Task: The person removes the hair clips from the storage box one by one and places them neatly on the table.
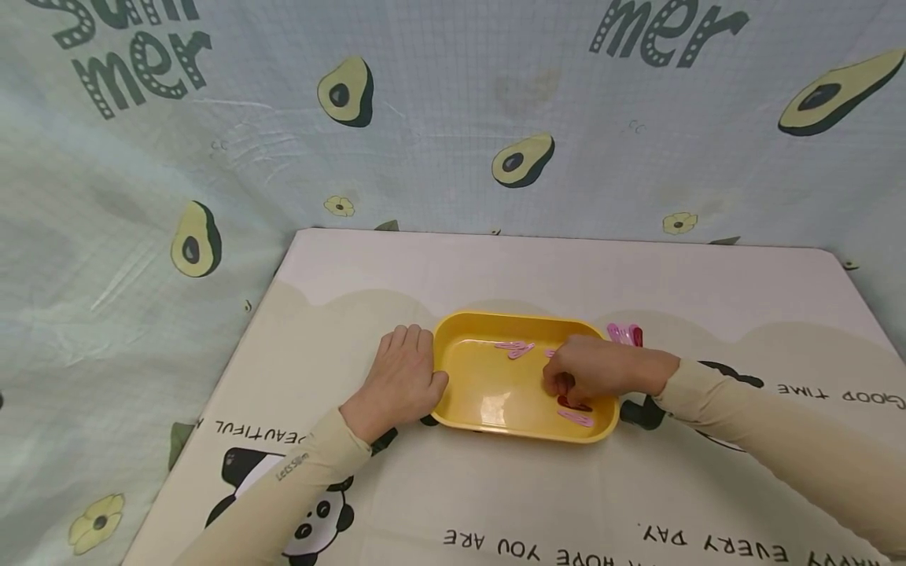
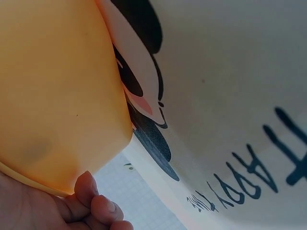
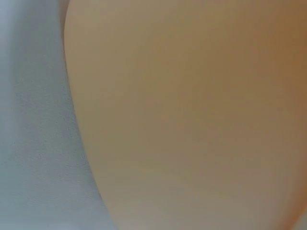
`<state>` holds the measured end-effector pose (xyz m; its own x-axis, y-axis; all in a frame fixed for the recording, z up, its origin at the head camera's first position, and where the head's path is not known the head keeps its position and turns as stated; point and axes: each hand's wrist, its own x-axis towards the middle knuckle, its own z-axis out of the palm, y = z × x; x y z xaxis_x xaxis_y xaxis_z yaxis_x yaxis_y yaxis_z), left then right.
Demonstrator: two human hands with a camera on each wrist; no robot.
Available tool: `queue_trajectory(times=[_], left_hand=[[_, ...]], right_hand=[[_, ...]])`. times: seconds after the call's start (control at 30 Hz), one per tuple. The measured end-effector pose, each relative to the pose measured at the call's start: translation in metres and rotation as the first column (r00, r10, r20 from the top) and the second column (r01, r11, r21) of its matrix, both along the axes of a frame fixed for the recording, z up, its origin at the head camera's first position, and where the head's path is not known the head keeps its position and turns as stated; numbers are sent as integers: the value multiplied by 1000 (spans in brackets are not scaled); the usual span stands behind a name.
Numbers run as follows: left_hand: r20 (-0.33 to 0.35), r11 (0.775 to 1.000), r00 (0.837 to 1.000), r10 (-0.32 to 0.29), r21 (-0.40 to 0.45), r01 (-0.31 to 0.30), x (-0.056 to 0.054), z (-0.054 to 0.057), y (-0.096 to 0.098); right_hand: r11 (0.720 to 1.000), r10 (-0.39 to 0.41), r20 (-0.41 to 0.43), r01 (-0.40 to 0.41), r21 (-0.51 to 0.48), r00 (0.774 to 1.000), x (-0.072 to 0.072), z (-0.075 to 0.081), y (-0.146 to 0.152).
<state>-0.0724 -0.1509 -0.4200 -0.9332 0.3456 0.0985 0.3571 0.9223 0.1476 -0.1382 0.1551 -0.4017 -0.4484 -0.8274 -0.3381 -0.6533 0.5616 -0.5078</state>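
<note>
A yellow tray [image 1: 524,428] sits on the table with small snap hair clips inside. My left hand [image 1: 403,377] holds its left rim; in the left wrist view, curled fingertips [image 2: 98,206] press at the outer wall. My right hand [image 1: 591,368] reaches into the right half of the tray, fingers bent down at a dark red hair clip [image 1: 575,404]. Whether they pinch it I cannot tell. Just below it lies a pink hair clip [image 1: 576,418]. More pink hair clips [image 1: 520,350] lie near the far side. The tray's wall [image 3: 182,120] fills the right wrist view.
Outside the tray, beyond its right end, a few pink hair clips [image 1: 620,334] and a red hair clip [image 1: 638,336] lie side by side, partly behind my right wrist. The pale printed tablecloth [image 1: 538,503] covers the table, and a curtain with avocados [image 1: 439,173] hangs behind.
</note>
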Motion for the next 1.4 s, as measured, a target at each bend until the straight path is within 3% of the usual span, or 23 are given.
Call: queue_trajectory(times=[0.67, 1.4], left_hand=[[9, 1000, 1000, 9, 6, -9, 0, 2, 3], [-9, 1000, 1000, 10, 12, -10, 1, 2, 4]], right_hand=[[999, 33, 8, -33, -13, 999, -1, 0, 1], [987, -68, 128, 86, -133, 989, -7, 1, 8]])
